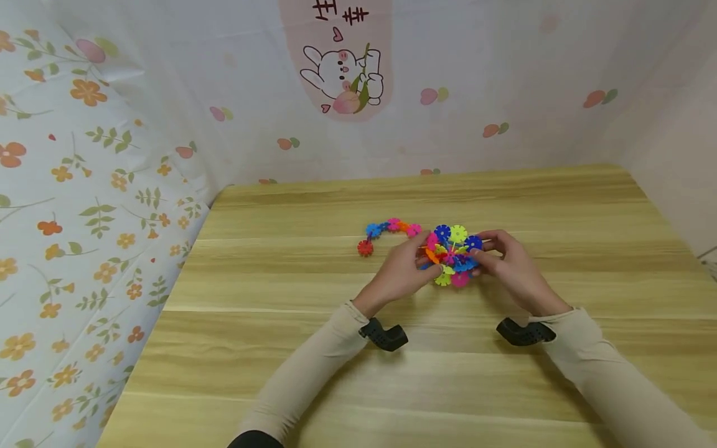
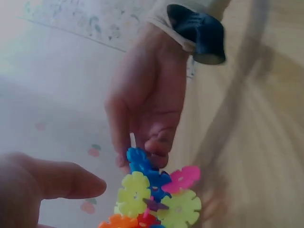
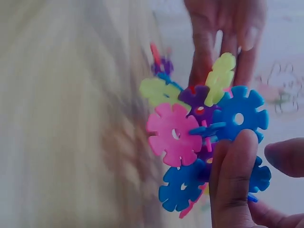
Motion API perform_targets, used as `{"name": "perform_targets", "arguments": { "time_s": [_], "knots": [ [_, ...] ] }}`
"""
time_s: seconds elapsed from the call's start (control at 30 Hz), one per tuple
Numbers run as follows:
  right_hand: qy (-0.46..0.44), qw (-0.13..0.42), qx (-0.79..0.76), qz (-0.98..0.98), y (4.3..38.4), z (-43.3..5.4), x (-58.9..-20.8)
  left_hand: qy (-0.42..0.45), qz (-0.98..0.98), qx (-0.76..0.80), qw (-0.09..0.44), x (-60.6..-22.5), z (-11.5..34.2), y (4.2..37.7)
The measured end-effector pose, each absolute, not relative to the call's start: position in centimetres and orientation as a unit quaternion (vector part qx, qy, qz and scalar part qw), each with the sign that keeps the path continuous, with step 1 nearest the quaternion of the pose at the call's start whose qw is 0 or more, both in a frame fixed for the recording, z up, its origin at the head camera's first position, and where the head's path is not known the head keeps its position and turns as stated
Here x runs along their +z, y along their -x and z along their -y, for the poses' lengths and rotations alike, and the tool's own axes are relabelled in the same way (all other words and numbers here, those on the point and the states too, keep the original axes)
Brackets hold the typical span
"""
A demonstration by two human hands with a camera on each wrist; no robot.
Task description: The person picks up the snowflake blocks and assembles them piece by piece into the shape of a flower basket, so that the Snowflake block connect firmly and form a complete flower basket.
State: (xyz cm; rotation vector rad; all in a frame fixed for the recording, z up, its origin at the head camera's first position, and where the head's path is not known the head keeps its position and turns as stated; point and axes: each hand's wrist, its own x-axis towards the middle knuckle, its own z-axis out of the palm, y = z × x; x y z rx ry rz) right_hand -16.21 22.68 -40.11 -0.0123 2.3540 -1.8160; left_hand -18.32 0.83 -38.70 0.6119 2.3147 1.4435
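Note:
In the head view, a colourful cluster of interlocking snowflake discs (image 1: 458, 234) is held between both hands, right of the table's middle. My left hand (image 1: 400, 267) grips its left side, thumb near a yellow disc at the bottom. On the right side, my right hand (image 1: 512, 267) pinches a dark blue disc. The right wrist view shows a pink disc (image 3: 173, 135) and blue discs around purple ones, with a right fingertip against a blue disc and left-hand fingers behind the cluster. In the left wrist view, one left finger (image 2: 71, 180) extends beside the cluster, apart from it.
A curved chain of linked discs (image 1: 394, 224) lies on the wooden table (image 1: 269, 267) just behind the left hand, ending in a red disc (image 1: 365, 247). Patterned cloth (image 1: 224, 74) hangs along the back and left. Black wrist mounts (image 1: 383, 335) stick out from both sleeves.

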Motion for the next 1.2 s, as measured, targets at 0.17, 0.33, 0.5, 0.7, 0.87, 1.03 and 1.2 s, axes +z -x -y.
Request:
{"name": "perform_targets", "arguments": {
  "time_s": [0.17, 0.33, 0.5, 0.7, 0.87, 1.03, 1.2],
  "knots": [
    [0.029, 0.098, -0.614, -0.783, 14.8, -20.6, -39.9, -0.195, -0.791, 0.551, 0.18, -39.0, 1.9, 16.4],
    [0.055, 0.097, -0.606, -0.788, 14.0, -18.5, -40.1, -0.177, -0.793, 0.556, 0.176, -39.6, 4.1, 15.4],
    [0.068, 0.092, -0.599, -0.793, 14.1, -17.2, -40.9, -0.163, -0.802, 0.549, 0.17, -40.2, 5.4, 15.4],
    [0.053, 0.117, -0.6, -0.79, 15.8, -17.1, -41.7, -0.146, -0.827, 0.519, 0.156, -40.7, 6.8, 16.4],
    [-0.012, 0.153, -0.58, -0.8, 19.6, -18.2, -42.2, -0.079, -0.84, 0.526, 0.107, -41.3, 8.8, 19.5],
    [-0.012, 0.168, -0.502, -0.849, 23.1, -18.0, -42.6, -0.017, -0.851, 0.514, 0.106, -42.1, 9.9, 22.9],
    [0.013, 0.172, -0.472, -0.865, 24.2, -17.1, -42.8, -0.043, -0.874, 0.47, 0.117, -42.8, 9.4, 24.3]
  ]
}}
